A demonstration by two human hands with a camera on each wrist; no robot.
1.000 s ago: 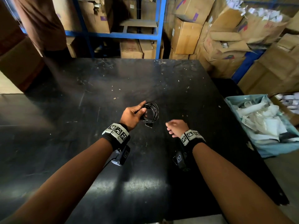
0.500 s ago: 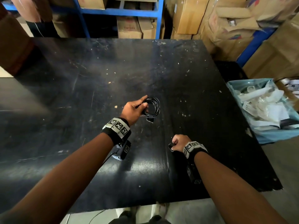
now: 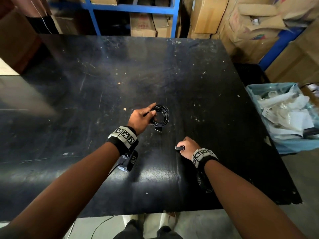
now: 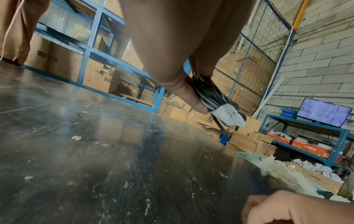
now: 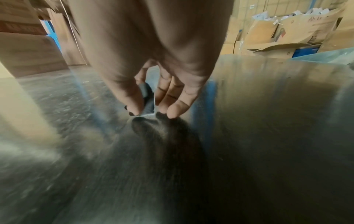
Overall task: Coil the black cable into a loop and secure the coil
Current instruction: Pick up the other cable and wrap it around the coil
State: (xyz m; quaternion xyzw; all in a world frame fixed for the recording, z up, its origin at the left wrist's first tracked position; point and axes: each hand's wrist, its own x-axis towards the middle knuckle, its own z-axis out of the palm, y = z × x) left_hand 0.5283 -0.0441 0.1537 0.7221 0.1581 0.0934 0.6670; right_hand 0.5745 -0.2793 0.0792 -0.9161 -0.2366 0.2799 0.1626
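Note:
The black cable is wound into a small coil over the middle of the black table. My left hand grips the coil's left side between thumb and fingers. In the left wrist view the cable strands are bunched, with a pale tab wrapped at their end. My right hand is nearer to me and to the right, apart from the coil. It pinches a small dark piece at the table surface. The right wrist view shows that small dark piece between thumb and fingertips of my right hand.
A pale blue bin of white plastic scraps stands off the table's right edge. Blue shelving and cardboard boxes line the far side. A person in brown clothing stands at the far left corner.
My right hand drew back from beside the coil toward the table's near side and now pinches the small dark piece. The left hand keeps hold of the coil.

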